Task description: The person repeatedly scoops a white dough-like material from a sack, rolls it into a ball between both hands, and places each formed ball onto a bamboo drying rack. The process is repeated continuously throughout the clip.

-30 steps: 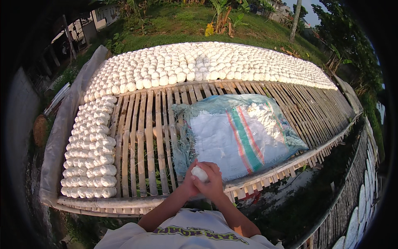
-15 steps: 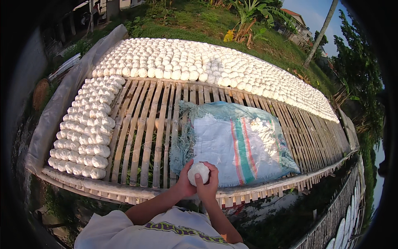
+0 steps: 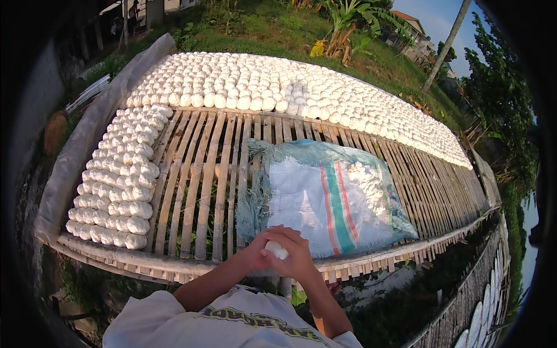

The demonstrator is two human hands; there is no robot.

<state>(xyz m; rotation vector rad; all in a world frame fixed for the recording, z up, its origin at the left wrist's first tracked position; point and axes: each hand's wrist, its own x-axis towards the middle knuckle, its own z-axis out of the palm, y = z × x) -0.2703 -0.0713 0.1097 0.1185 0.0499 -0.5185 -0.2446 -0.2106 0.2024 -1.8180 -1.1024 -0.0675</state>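
A white, dough-like ball (image 3: 277,250) sits between my cupped hands at the near edge of a bamboo rack. My left hand (image 3: 256,253) wraps its left side, and my right hand (image 3: 296,258) curls over its top and right. Only a small patch of the ball shows between the thumbs; fingers hide the rest. Just beyond my hands, a white woven sack (image 3: 293,200) with green and red stripes lies flat, with pale crumbly bits (image 3: 371,182) on its right part. Similar white balls (image 3: 119,194) stand in tight rows at the left.
Bamboo slats (image 3: 200,174) with gaps form the rack's surface. More white balls (image 3: 232,78) fill its far side. Rolled plastic sheeting (image 3: 87,139) lines the left edge, and a pole (image 3: 342,261) runs along the front. Beyond are grass (image 3: 272,32) and a leaning trunk (image 3: 447,49).
My right hand has rolled over the ball, its fingers now crossing the top toward my left hand. Much less of the ball shows. The rows and the sack stay put.
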